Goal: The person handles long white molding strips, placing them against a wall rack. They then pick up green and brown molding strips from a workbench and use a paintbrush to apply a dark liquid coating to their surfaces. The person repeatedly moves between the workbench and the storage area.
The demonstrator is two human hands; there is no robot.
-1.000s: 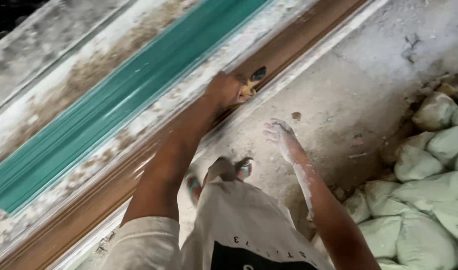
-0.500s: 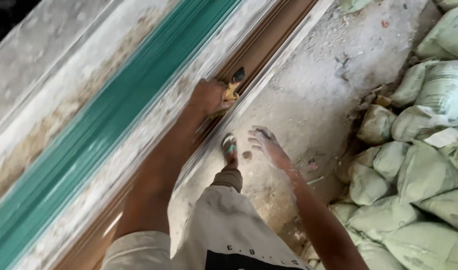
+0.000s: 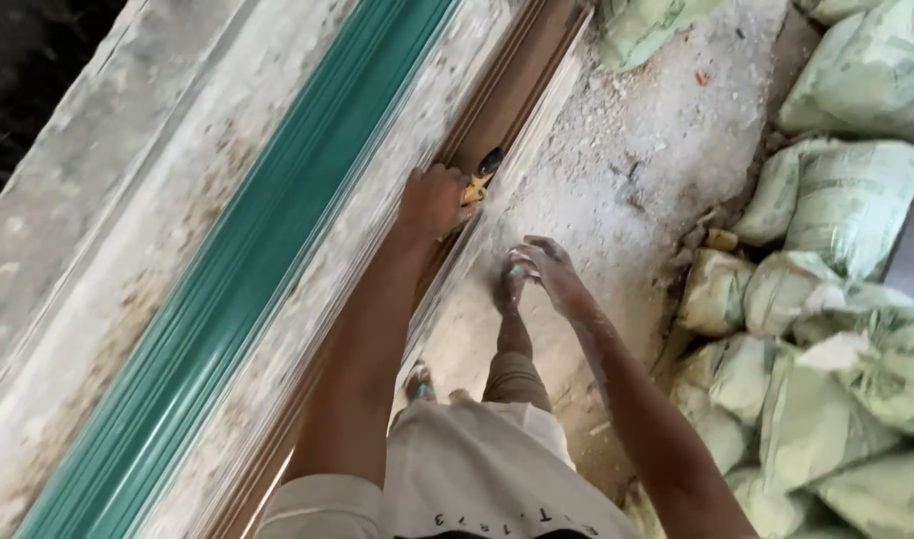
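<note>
Hands first: my left hand [image 3: 432, 203] clenched around yellow-handled tool [image 3: 480, 180], pressed into brown channel [image 3: 497, 110] beside green strip [image 3: 267, 230]. Since a second ago, it slid farther up channel; I stepped along dusty floor [image 3: 626, 170]. Right hand [image 3: 545, 268] empty, fingers loosely spread, hanging over floor near sacks [image 3: 826, 260].
</note>
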